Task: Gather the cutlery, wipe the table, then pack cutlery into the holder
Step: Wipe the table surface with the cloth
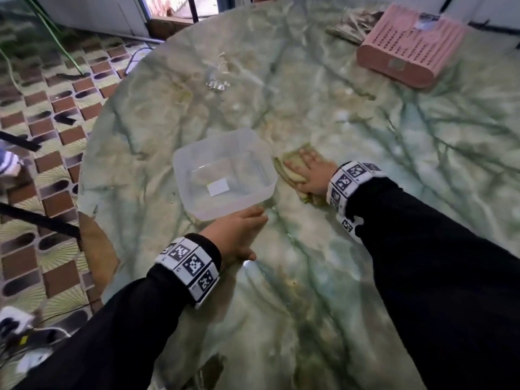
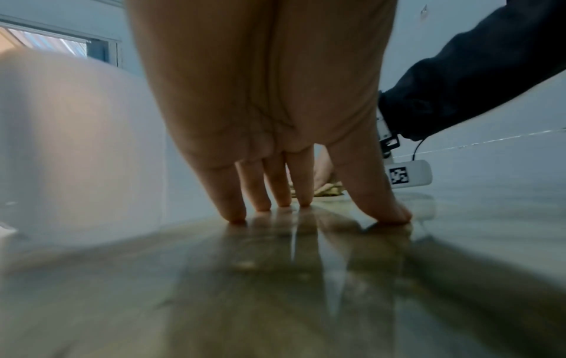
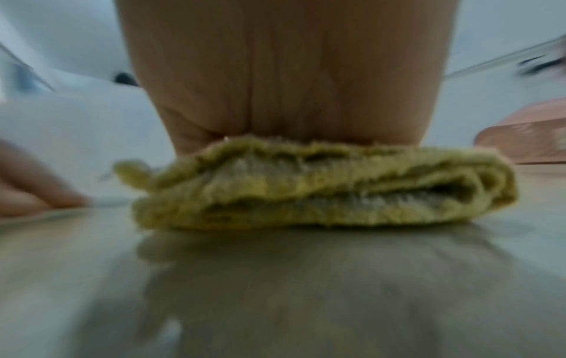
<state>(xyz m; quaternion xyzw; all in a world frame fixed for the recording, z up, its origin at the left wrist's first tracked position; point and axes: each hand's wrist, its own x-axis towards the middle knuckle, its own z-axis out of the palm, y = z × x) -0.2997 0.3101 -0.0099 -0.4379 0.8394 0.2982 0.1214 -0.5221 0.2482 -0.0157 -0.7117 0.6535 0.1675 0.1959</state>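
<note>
Two hands work a round table (image 1: pixel 281 305) of glossy green-veined marble. Nearest, the left hand (image 1: pixel 236 235) rests with straight, spread fingers on the stone; the left wrist view shows four fingertips (image 2: pixel 235 213) and the thumb pressed to the reflective surface, a detail the head view hides. Just beyond it sits one translucent plastic tub (image 1: pixel 225 173), rectangular with rounded corners, a white label inside. Beside the tub's right wall, the right hand (image 1: pixel 312 175) lies flat, fingers extended, pressing one folded cloth (image 1: pixel 292 167) to the table; only the right wrist view reveals the cloth's (image 3: pixel 321 186) nubby yellow-green terry layers, blurred. Farther off lies one small cluster of shiny cutlery (image 1: pixel 216 80), too blurred to count. At the far edge, one pink slotted plastic holder (image 1: pixel 410 49) lies on its side, with a pile of pale sticks (image 1: pixel 351 23) beside it.
</note>
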